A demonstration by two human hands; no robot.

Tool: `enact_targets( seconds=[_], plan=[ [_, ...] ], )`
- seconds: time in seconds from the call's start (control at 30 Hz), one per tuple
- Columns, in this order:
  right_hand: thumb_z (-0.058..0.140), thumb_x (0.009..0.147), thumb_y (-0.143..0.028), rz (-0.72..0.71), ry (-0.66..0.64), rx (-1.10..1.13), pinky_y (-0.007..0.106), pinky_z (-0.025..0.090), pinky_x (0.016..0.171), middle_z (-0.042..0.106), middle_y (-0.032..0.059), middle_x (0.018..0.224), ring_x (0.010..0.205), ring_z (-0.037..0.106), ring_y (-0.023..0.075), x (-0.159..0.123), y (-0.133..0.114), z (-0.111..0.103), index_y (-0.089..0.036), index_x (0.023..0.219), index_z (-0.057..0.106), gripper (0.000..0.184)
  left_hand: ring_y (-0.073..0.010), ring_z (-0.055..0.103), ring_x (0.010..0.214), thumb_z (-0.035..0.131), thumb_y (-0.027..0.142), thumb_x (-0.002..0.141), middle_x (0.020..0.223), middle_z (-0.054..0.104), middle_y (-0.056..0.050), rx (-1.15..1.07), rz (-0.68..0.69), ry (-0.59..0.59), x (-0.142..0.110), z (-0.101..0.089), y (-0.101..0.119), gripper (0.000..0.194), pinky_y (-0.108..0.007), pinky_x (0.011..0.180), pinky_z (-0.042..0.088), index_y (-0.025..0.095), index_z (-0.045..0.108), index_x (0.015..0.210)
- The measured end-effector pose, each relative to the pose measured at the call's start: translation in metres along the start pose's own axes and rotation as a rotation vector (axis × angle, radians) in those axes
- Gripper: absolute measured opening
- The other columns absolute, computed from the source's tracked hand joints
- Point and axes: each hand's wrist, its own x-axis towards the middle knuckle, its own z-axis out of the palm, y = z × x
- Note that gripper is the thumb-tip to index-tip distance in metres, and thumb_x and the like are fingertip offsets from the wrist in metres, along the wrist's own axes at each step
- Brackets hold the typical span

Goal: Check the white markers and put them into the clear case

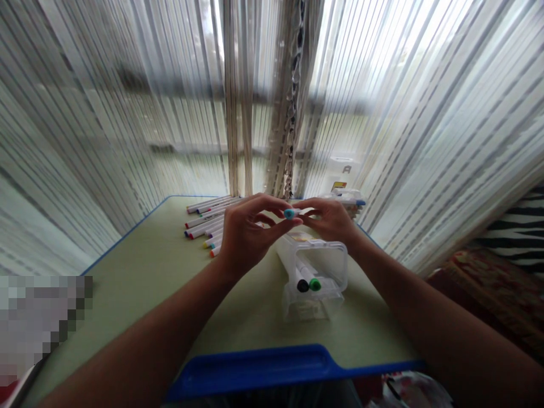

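Observation:
Between my two hands, above the table, is a marker with a light blue cap (289,214). The thumb and fingers of my left hand (250,226) pinch it near the cap. My right hand (329,218) has its fingertips closed on the marker's other side. Just below lies a clear plastic box (318,245) on its side, its mouth towards me. Inside it are a black-capped marker (302,285) and a green-capped marker (315,284). Left of my left hand, several white markers (202,226) with coloured ends lie in a loose pile, partly hidden by that hand.
The pale green table (140,283) has a blue rim with a blue tray groove (259,365) at the front. Another clear container (346,195) stands at the back right. String curtains (170,113) hang behind the table. A patterned cushion-like thing (480,289) is at the right.

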Motion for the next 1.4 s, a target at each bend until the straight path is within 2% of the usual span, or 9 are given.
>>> enact_targets(
  seconds=[0.1,0.2,0.33,0.53,0.67,0.9,1.03,1.23,1.4],
  plan=[
    [0.078,0.081,-0.042,-0.036,-0.013,-0.048,0.040,0.060,0.083,0.079,0.0072,0.101,0.093,0.073,0.0243,0.000,0.000,0.000,-0.022,0.100,0.080,0.027,-0.0156,0.068,0.077,0.086,0.025,0.072,0.088,0.073,-0.005,0.020,0.036,-0.037,0.000,-0.001,0.001,0.018,-0.024,0.063,0.058,0.020,0.076,0.086],
    [0.078,0.081,-0.041,-0.058,0.042,-0.120,0.040,0.059,0.082,0.078,0.0072,0.096,0.091,0.072,0.0244,-0.001,0.001,-0.001,-0.021,0.095,0.078,0.025,-0.0161,0.069,0.081,0.084,0.024,0.075,0.093,0.074,-0.006,0.010,0.037,-0.036,0.001,-0.001,0.001,0.018,-0.024,0.065,0.058,0.020,0.077,0.091],
    [0.081,0.078,-0.041,-0.036,0.119,-0.182,0.040,0.058,0.081,0.076,0.0061,0.091,0.086,0.071,0.0236,-0.002,0.002,-0.001,-0.021,0.089,0.073,0.025,-0.0173,0.070,0.085,0.082,0.024,0.077,0.097,0.075,-0.007,0.009,0.002,-0.032,0.002,0.000,0.000,0.021,-0.025,0.069,0.059,0.020,0.079,0.097],
    [0.082,0.076,-0.038,-0.043,0.183,-0.257,0.037,0.056,0.075,0.073,0.0042,0.082,0.075,0.067,0.0204,-0.002,-0.002,-0.001,-0.019,0.083,0.069,0.024,-0.0179,0.073,0.081,0.084,0.026,0.076,0.095,0.078,-0.007,-0.042,-0.099,0.020,0.005,-0.003,-0.006,0.030,-0.026,0.070,0.062,0.018,0.079,0.104],
    [0.083,0.075,-0.034,-0.066,0.202,-0.275,0.033,0.055,0.069,0.073,0.0023,0.077,0.069,0.066,0.0179,-0.002,-0.002,0.000,-0.019,0.080,0.069,0.021,-0.0175,0.073,0.083,0.081,0.025,0.079,0.098,0.077,-0.007,-0.023,-0.057,0.023,0.007,-0.004,-0.010,0.030,-0.026,0.071,0.063,0.017,0.078,0.108],
    [0.077,0.080,-0.027,-0.143,0.112,-0.306,0.034,0.056,0.073,0.078,0.0036,0.085,0.075,0.070,0.0185,0.000,0.001,-0.001,-0.020,0.091,0.077,0.014,-0.0158,0.073,0.084,0.075,0.024,0.084,0.098,0.077,-0.008,0.041,0.009,0.051,0.010,-0.005,-0.012,0.027,-0.024,0.070,0.061,0.014,0.075,0.109],
    [0.078,0.080,-0.025,-0.182,0.080,-0.336,0.034,0.055,0.072,0.078,0.0043,0.087,0.076,0.070,0.0192,0.000,0.002,-0.002,-0.021,0.093,0.079,0.014,-0.0148,0.073,0.082,0.079,0.021,0.081,0.097,0.077,-0.006,0.006,0.031,0.031,0.008,-0.003,-0.012,0.030,-0.023,0.069,0.061,0.016,0.075,0.110],
    [0.079,0.080,-0.024,-0.199,0.078,-0.311,0.035,0.054,0.073,0.077,0.0066,0.090,0.080,0.069,0.0214,-0.001,0.005,-0.002,-0.020,0.092,0.079,0.013,-0.0139,0.070,0.080,0.081,0.016,0.077,0.094,0.077,-0.005,-0.039,0.081,-0.082,0.003,0.000,-0.010,0.022,-0.025,0.069,0.060,0.018,0.077,0.099],
    [0.079,0.079,-0.027,-0.199,0.071,-0.298,0.035,0.054,0.072,0.077,0.0069,0.089,0.080,0.070,0.0223,-0.001,0.006,-0.002,-0.020,0.091,0.078,0.014,-0.0159,0.069,0.085,0.080,0.014,0.078,0.097,0.076,-0.006,-0.046,0.123,-0.155,0.002,-0.001,-0.008,0.024,-0.027,0.068,0.059,0.019,0.077,0.101]
  ],
)
